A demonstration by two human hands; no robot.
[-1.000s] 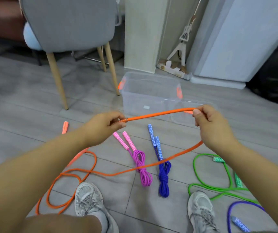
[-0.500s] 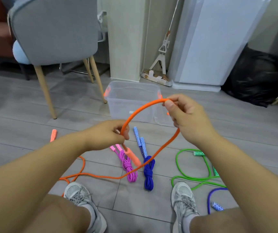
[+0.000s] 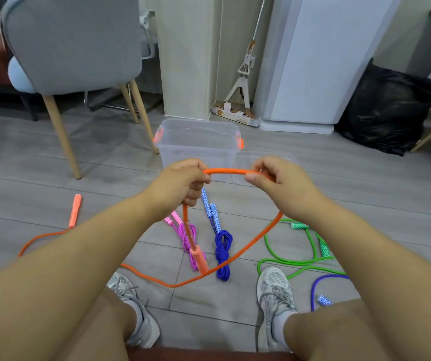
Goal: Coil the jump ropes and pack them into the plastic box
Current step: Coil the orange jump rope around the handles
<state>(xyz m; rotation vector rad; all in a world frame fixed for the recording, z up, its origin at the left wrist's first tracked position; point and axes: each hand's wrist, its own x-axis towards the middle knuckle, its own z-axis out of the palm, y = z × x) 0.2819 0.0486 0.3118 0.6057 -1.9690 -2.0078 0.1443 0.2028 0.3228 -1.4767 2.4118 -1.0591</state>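
Both my hands hold the orange jump rope (image 3: pixel 250 246) at chest height. My left hand (image 3: pixel 180 182) grips it; one orange handle (image 3: pixel 199 258) dangles below that fist. My right hand (image 3: pixel 276 179) pinches the rope a short span away, and a long loop sags from it down to the floor. The other orange handle (image 3: pixel 75 211) lies on the floor at the left. The clear plastic box (image 3: pixel 198 147) with orange latches stands open just beyond my hands. A coiled pink rope (image 3: pixel 187 234) and a coiled blue rope (image 3: pixel 222 246) lie between my feet and the box.
A loose green rope (image 3: pixel 287 259) and a loose purple rope (image 3: pixel 321 282) lie by my right shoe. The clear lid (image 3: pixel 245 178) lies right of the box. A grey chair (image 3: pixel 73 48) stands at the back left, a black bag (image 3: pixel 388 108) at the back right.
My hands have come closer together and the span of rope between them is shorter. The orange handle now hangs lower below my left fist. The camera view has tilted up.
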